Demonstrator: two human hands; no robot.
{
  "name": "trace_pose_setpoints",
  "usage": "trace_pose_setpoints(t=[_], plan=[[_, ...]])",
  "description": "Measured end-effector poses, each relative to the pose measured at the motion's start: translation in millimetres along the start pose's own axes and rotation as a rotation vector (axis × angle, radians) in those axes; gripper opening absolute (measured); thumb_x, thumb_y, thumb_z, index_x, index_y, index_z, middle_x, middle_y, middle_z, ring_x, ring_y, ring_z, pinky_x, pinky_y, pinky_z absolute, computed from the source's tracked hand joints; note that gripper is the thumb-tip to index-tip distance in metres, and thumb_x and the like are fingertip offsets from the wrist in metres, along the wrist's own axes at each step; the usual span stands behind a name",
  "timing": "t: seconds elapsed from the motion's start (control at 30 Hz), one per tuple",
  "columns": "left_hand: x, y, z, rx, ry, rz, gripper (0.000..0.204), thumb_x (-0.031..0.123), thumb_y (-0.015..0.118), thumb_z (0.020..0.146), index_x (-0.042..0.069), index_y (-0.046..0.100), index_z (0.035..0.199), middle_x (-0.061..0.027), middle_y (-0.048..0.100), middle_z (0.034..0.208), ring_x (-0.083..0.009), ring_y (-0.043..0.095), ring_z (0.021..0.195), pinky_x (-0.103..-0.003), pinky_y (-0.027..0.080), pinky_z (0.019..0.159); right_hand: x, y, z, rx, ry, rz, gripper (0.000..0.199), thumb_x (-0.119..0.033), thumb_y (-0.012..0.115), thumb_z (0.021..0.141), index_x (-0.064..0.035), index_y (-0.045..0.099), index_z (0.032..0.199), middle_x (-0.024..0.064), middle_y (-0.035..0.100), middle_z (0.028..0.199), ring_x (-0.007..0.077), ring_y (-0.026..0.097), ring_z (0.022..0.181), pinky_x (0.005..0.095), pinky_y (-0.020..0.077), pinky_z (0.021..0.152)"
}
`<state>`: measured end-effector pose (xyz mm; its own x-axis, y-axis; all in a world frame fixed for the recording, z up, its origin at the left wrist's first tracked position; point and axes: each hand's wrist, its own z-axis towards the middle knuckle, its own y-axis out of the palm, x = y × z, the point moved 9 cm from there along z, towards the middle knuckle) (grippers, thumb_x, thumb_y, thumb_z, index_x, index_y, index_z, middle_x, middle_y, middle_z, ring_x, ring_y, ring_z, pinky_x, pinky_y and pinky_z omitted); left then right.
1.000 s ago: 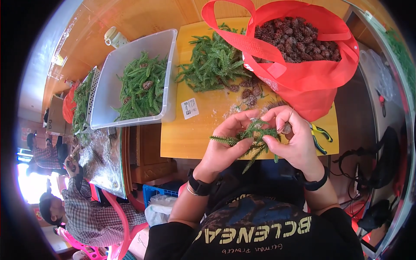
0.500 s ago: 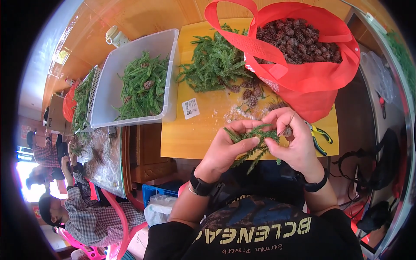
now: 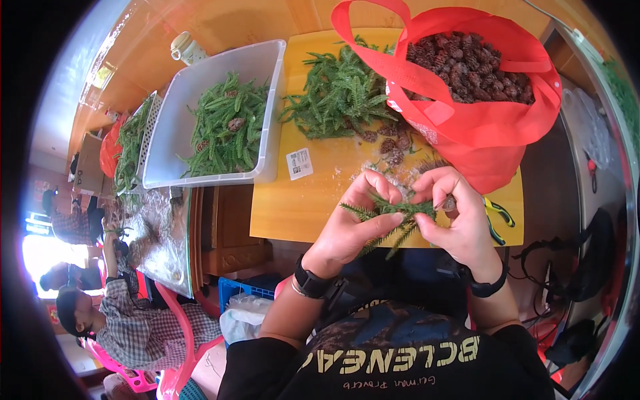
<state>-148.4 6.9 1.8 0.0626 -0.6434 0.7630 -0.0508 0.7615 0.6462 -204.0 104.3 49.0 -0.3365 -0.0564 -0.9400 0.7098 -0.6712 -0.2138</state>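
Note:
A small green artificial pine sprig (image 3: 393,230) is held between my two hands over the table's near edge. My left hand (image 3: 357,223) pinches it between thumb and fingers, its needles sticking out below the thumb. On the other side my right hand (image 3: 453,213) is closed on the sprig's right part, fingertips close to the left ones. A pinecone (image 3: 449,202) shows partly between the curled fingers of the right hand. Just beyond the hands, several loose pinecones (image 3: 393,157) lie on the yellow board (image 3: 280,213) among white crumbs.
A red bag (image 3: 493,143) full of pinecones stands far right. Beside it lies a heap of green sprigs (image 3: 343,93). A clear plastic bin (image 3: 270,157) holds finished-looking sprigs with cones. Pliers (image 3: 497,220) lie right of my hand. A person in a checked shirt (image 3: 147,333) sits left.
My fingertips have shifted on the sprig, and the left index finger is raised and more bent. The whole view has shifted slightly. The seated person's arm has moved.

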Motion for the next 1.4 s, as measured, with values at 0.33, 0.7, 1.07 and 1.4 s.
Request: trace_pose_setpoints(t=[0.33,0.7,1.07,1.4], plan=[[18.7,-5.2,-6.0,0.074,0.259,0.571,0.023,-0.006,0.063,0.074,0.001,0.051,0.091,-0.0064,0.057,0.09,-0.0097,0.058,0.073,-0.021,0.049,0.061,7.0,-5.0,-3.8,0.033,0.023,0.001,0.034,0.013,0.057,0.066,-0.0086,0.035,0.08,0.0084,0.047,0.1,0.013,0.054,0.088,0.0246,0.0432,0.077],[38.5,-14.3,-13.2,0.308,0.457,0.666,0.01,-0.008,0.061,0.076,-0.003,0.054,0.081,-0.012,0.062,0.087,-0.0105,0.059,0.065,-0.02,0.048,0.054,-27.1,-18.9,-10.8,0.171,-0.079,-0.12,0.018,0.002,0.05,0.076,-0.0005,0.045,0.093,0.0139,0.05,0.094,0.0192,0.051,0.082,0.0295,0.0402,0.074],[43.8,-11.7,-18.9,0.411,0.525,0.587,0.011,-0.008,0.058,0.078,-0.002,0.051,0.084,-0.0121,0.056,0.095,-0.0107,0.058,0.065,-0.021,0.049,0.057,-30.5,8.9,-13.7,0.117,-0.137,-0.389,0.027,0.001,0.07,0.068,0.0,0.059,0.093,0.0087,0.051,0.091,0.0153,0.053,0.069,0.0241,0.0444,0.061],[34.7,-5.8,-17.8,0.315,0.478,0.507,0.014,-0.009,0.061,0.076,-0.002,0.051,0.084,-0.0084,0.055,0.087,-0.009,0.056,0.068,-0.021,0.048,0.055,-25.4,3.3,-9.1,0.194,-0.111,-0.31,0.03,0.003,0.072,0.066,0.0007,0.056,0.091,0.0103,0.055,0.09,0.0143,0.057,0.071,0.0225,0.0482,0.054]])
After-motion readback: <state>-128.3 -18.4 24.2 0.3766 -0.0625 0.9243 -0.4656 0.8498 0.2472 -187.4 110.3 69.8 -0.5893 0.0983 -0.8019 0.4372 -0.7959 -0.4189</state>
